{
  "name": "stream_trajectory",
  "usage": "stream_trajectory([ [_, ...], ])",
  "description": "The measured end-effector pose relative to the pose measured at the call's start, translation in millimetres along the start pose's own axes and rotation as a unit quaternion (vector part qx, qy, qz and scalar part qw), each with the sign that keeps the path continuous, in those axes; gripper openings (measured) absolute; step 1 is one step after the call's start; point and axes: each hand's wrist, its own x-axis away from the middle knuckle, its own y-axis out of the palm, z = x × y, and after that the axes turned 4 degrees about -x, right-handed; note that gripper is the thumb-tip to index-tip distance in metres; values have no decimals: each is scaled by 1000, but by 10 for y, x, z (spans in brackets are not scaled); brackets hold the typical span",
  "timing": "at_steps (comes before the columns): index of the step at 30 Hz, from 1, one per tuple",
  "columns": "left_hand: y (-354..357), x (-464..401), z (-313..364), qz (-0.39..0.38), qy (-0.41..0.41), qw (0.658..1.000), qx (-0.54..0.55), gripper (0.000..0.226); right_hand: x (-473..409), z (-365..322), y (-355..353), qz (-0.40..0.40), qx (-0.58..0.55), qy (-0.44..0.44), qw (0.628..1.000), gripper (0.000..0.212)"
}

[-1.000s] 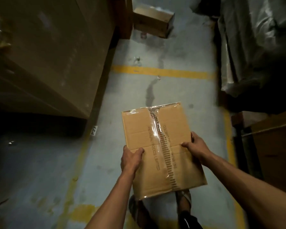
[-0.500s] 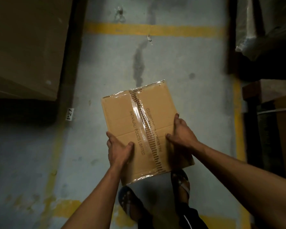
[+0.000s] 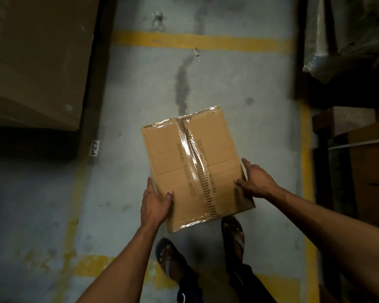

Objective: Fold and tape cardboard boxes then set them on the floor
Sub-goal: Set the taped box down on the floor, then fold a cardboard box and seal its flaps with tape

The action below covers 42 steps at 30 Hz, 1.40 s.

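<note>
Both hands, left [image 3: 155,204] and right [image 3: 256,182], clasp the taped box [image 3: 195,165] by its sides, fingers hidden behind the edges.

Dim, perhaps slightly blurred, dark edges

The cardboard box [image 3: 197,167] is brown and closed, with shiny clear tape running down the middle of its top. Dark letters are printed along both sides of the tape. The box sits a little crooked above the grey floor [image 3: 239,88], just in front of two feet.
</note>
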Motion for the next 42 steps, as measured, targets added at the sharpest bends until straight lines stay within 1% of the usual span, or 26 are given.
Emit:
stream_trajectory([
  [2, -160, 271, -57, 23, -15, 999, -16, 76, 241, 23, -106, -13, 16, -4, 1000, 74],
  [3, -271, 413, -59, 19, -22, 1000, -4, 63, 388, -3, -185, -18, 18, -7, 1000, 66],
  [5, -502, 770, -87, -23, -46, 998, 39, 41, 752, -139, -365, -35, 12, -11, 999, 56],
  [7, -750, 1219, -115, -59, -62, 994, 61, 29, 1192, -365, -560, -49, -10, -22, 999, 52],
  [10, -1059, 1991, -116, -56, -62, 994, 76, 29, 1881, -676, -751, -77, -14, -60, 995, 46],
  [13, -1310, 2799, -106, -7, -78, 981, 175, 36, 2433, -880, -826, -118, -11, -99, 988, 42],
  [14, -1364, 3069, -112, 16, -82, 974, 209, 36, 2572, -943, -841, -127, -5, -108, 986, 41],
  [15, -1399, 3329, -120, 37, -81, 967, 238, 31, 2687, -996, -836, -128, -3, -117, 985, 40],
  [17, -1383, 3797, -186, 73, -65, 954, 282, 18, 2905, -1080, -790, -119, 18, -145, 982, 39],
  [20, -1262, 4369, -430, 119, -70, 940, 313, 19, 3280, -1274, -688, -120, 71, -195, 971, 40],
  [22, -1180, 4703, -639, 154, -96, 938, 295, 18, 3515, -1413, -583, -143, 108, -234, 956, 43],
  [24, -1091, 5024, -897, 173, -113, 931, 303, 18, 3780, -1547, -468, -148, 139, -263, 943, 45],
  [27, -969, 5476, -1317, 206, -106, 911, 342, 15, 4290, -1727, -248, -140, 161, -299, 930, 43],
  [30, -938, 6010, -1785, 260, -77, 888, 372, 13, 4923, -1815, 125, -153, 157, -334, 917, 36],
  [32, -921, 6399, -2165, 291, -79, 873, 383, 14, 5378, -1865, 444, -167, 132, -370, 904, 40],
  [34, -980, 6849, -2538, 333, -79, 850, 400, 15, 5922, -1988, 745, -174, 123, -410, 887, 36],
  [37, -1142, 7378, -3106, 395, -95, 813, 416, 16, 6676, -2267, 1161, -198, 113, -468, 854, 33],
  [40, -1332, 7823, -3571, 450, -109, 781, 420, 13, 7273, -2595, 1495, -218, 132, -520, 815, 35],
  [42, -1445, 8084, -3803, 487, -107, 748, 438, 11, 7578, -2810, 1709, -218, 151, -552, 790, 37],
])
